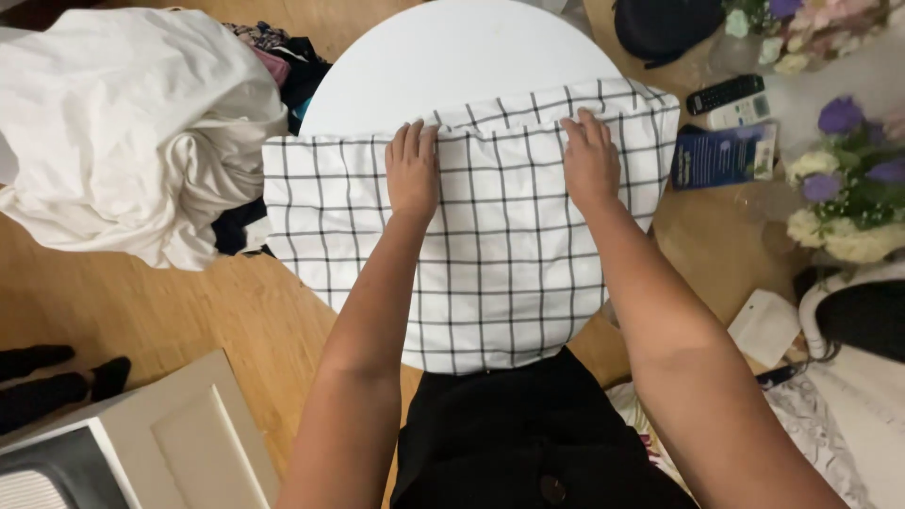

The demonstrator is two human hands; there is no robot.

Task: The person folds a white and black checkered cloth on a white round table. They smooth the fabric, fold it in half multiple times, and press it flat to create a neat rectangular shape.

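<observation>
A white cloth with a black grid pattern (500, 254) lies folded across a round white table (443, 66). My left hand (412, 170) rests flat on the cloth near its far edge, fingers together and pointing away from me. My right hand (590, 158) presses flat on the cloth a little to the right, also at the far folded edge. Neither hand grips anything; both palms lie on the fabric.
A heap of white laundry (123, 123) with darker clothes sits at the left on the wooden floor (141, 302). Two remote controls (731, 99), a blue booklet (721, 155) and flower bunches (848, 179) lie at the right. A pale cabinet (179, 443) stands at the lower left.
</observation>
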